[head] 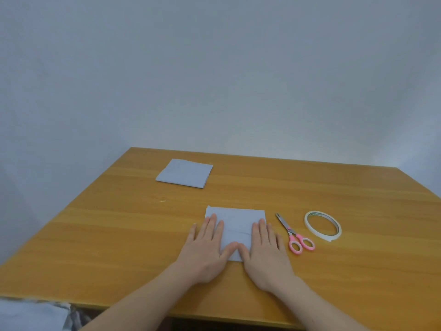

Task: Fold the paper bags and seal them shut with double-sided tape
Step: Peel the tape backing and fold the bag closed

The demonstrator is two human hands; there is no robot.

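Near desk edge: folded paper bag lying flat, both hands pressing on it. Left hand resting flat over the bag's left side, fingers straight and spread, gripping nothing. Right hand doing the same on the right side, fingers straight; thumbs nearly meeting over the bag's near edge. A crease line is showing across the bag between the hands.

Second folded bag sitting well apart toward the far left of the desk.

Pink-handled scissors lying just right of the right hand; tape roll lying flat just beyond them.

Handling judgement: bag is looking thin, light, limp, likely to slide on the smooth wood and spring back at the fold. Best held by pinning with flat palms, then pinching a free edge or corner to lift. Tape probably sticky and fiddly; take the roll by its rim
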